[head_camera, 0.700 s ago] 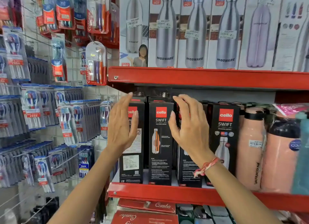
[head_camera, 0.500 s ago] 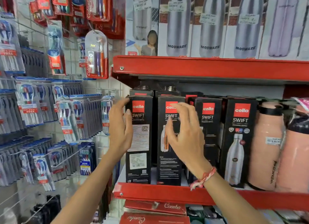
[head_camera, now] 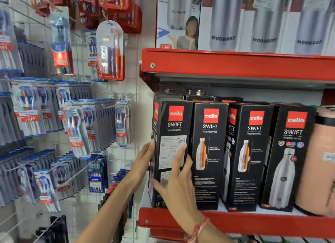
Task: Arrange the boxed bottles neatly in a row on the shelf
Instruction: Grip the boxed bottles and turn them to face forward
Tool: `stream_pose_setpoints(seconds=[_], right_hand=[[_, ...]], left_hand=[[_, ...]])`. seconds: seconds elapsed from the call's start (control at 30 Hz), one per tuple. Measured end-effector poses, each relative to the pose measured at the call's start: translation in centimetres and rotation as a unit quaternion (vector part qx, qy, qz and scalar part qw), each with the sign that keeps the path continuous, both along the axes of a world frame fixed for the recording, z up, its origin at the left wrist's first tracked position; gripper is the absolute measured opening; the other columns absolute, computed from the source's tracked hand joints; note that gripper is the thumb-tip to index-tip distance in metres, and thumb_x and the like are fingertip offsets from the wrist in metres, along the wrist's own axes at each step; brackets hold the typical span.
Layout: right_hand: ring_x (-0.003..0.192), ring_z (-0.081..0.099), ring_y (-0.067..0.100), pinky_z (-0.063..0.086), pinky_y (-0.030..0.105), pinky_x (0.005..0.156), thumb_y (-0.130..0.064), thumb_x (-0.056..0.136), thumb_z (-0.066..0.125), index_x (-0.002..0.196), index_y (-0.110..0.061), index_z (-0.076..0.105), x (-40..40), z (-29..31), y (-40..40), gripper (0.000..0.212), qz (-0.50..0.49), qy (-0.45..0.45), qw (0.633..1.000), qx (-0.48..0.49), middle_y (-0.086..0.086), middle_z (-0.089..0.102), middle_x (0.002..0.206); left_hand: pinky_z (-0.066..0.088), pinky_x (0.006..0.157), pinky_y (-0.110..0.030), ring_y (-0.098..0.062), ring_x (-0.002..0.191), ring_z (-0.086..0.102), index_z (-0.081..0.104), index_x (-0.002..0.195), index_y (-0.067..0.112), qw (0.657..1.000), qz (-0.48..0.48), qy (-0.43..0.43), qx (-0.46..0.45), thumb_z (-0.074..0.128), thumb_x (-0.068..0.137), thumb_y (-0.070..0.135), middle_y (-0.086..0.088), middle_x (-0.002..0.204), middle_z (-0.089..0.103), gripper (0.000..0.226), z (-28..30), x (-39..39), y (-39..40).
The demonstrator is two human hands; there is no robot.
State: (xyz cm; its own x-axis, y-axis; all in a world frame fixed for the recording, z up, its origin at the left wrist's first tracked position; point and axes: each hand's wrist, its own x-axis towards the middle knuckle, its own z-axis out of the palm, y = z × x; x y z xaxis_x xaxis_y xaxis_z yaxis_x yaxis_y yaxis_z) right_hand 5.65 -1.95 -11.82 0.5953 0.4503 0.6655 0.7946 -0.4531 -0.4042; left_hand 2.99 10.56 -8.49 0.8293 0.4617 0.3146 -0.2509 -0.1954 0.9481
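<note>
Bright, even shop light; soft motion blur, edges bowed.

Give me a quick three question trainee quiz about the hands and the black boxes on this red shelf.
1. True or false: both hands touch the leftmost black cello bottle box.
2. How many black cello boxes face front?
3. What stands right of the row? A) peach flask B) toothbrush pack C) steel pan

Key: 1 true, left hand grips its left edge, right hand lies on its front. 2 four. 3 A, peach flask on the red metal shelf.
</note>
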Motion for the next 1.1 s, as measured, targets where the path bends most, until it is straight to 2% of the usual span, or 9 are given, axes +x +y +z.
stream_pose_setpoints(seconds=[0.17,0.27,0.37,0.57,0.63,0.77,0.93,1.03,1.1], right_hand=[[0.148,0.003,0.014,0.014,0.018,0.11,-0.042,0.085,0.067,0.129,-0.037,-0.05,1.2,3.5,-1.5,0.125,0.116,-0.001,0.993,0.028,-0.001,-0.017,0.157],[0.146,-0.014,0.005,0.007,0.026,0.118,-0.031,0.087,0.067,0.132,-0.037,-0.046,2.0,5.4,-2.2,0.122,0.164,0.053,0.985,0.015,-0.005,-0.032,0.158],[0.15,-0.005,0.011,0.011,0.033,0.122,-0.02,0.088,0.068,0.143,-0.03,-0.034,2.6,6.0,-2.1,0.116,0.185,0.118,0.976,-0.017,-0.002,-0.019,0.163],[0.141,0.014,0.004,0.0,-0.015,0.083,0.001,0.087,0.062,0.15,-0.021,-0.02,3.6,4.7,-1.5,0.106,0.134,0.145,0.98,-0.02,-0.017,0.003,0.154],[0.136,0.018,0.001,0.007,-0.018,0.073,0.005,0.086,0.061,0.15,-0.022,-0.02,4.2,4.3,-1.2,0.107,0.143,0.149,0.978,-0.013,-0.02,0.01,0.147],[0.129,0.022,-0.001,0.021,-0.015,0.07,0.006,0.085,0.061,0.15,-0.026,-0.021,4.8,3.2,-1.0,0.109,0.145,0.161,0.976,-0.01,-0.006,0.01,0.162],[0.131,0.041,0.011,0.034,-0.002,0.077,0.0,0.087,0.063,0.151,-0.027,-0.017,4.4,2.7,-1.3,0.106,0.119,0.137,0.983,-0.014,-0.004,0.029,0.158],[0.113,0.061,0.022,0.048,0.028,0.096,-0.013,0.087,0.067,0.154,-0.023,0.012,3.4,2.6,-2.1,0.088,0.055,0.039,0.998,0.015,0.003,0.059,0.136],[0.092,0.07,0.019,0.058,0.039,0.083,-0.013,0.085,0.07,0.143,-0.019,0.044,3.0,2.6,-3.2,0.064,0.014,-0.055,0.992,0.114,0.005,0.071,0.116]], left_hand=[[0.051,0.069,-0.009,0.009,0.092,0.066,0.044,0.113,0.047,0.994,-0.04,-0.078,0.072,0.05,0.088,0.025,0.032,0.092,0.071,0.033,3.1,-3.0,-0.2],[0.055,0.081,-0.023,-0.004,0.103,0.066,0.032,0.13,0.05,0.984,-0.031,-0.107,0.137,0.064,0.081,0.017,0.015,0.109,0.071,0.067,3.5,-4.1,-0.4],[0.055,0.089,-0.038,-0.01,0.11,0.064,0.02,0.142,0.047,0.981,0.026,-0.117,0.152,0.07,0.077,0.021,0.01,0.12,0.067,0.086,2.0,-3.6,-0.5],[0.053,0.092,-0.044,-0.002,0.116,0.059,0.009,0.14,0.055,0.974,0.091,-0.095,0.183,0.068,0.077,0.03,0.037,0.123,0.056,0.09,-0.5,-1.6,-0.8],[0.053,0.092,-0.045,-0.002,0.117,0.057,0.007,0.141,0.054,0.972,0.104,-0.084,0.193,0.068,0.078,0.031,0.045,0.123,0.05,0.091,-0.7,-1.3,-0.9],[0.053,0.093,-0.042,0.008,0.111,0.056,0.005,0.142,0.053,0.969,0.127,-0.063,0.204,0.067,0.081,0.021,0.024,0.132,0.054,0.092,-1.6,-1.0,-1.4],[0.054,0.087,-0.042,0.016,0.091,0.056,0.004,0.141,0.054,0.963,0.155,-0.054,0.212,0.065,0.083,0.02,0.038,0.117,0.051,0.091,-1.6,-0.9,-2.3],[0.054,0.086,-0.042,-0.003,0.102,0.063,0.002,0.14,0.056,0.959,0.177,-0.041,0.218,0.065,0.083,0.025,0.036,0.114,0.052,0.091,-1.6,-1.3,-2.8],[0.052,0.092,-0.044,-0.012,0.11,0.063,0.002,0.139,0.058,0.961,0.185,-0.033,0.202,0.065,0.082,0.03,0.022,0.126,0.057,0.089,-1.7,-1.5,-3.1]])
